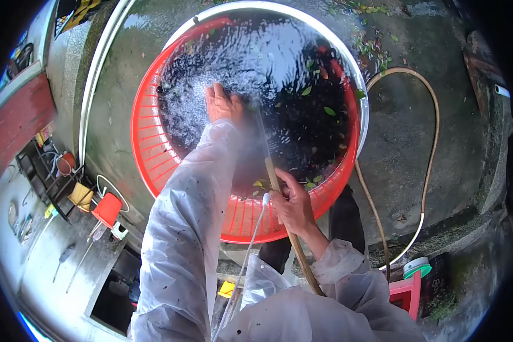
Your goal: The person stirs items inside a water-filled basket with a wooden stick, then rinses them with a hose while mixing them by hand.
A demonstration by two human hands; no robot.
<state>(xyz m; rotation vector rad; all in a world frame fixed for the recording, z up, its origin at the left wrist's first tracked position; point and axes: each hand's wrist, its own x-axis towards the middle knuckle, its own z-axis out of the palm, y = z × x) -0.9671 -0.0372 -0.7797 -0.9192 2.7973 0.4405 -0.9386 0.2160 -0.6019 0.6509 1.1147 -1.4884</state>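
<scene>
A red slatted basket [150, 128] sits inside a large pale round tub [347, 48], with dark water and floating green leaves in it. My left hand [223, 105] is at the water surface on the left of centre, its fingers apart and partly blurred, with ripples around it; nothing shows in it. My right hand [293, 205], over the basket's near rim, is closed around a tan hose [296, 245], whose clear end points into the water. Beside that hand hangs a thin white cord [256, 228] with a white tip. Translucent, speckled sleeves cover both arms.
A tan hose loop [437, 125] lies on the wet concrete at right. White pipes [100, 71] run along the left. A red dustpan-like object [107, 210] and yellow item [81, 195] are at lower left. A pink stool [416, 290] stands at lower right, with scattered leaves beyond the tub.
</scene>
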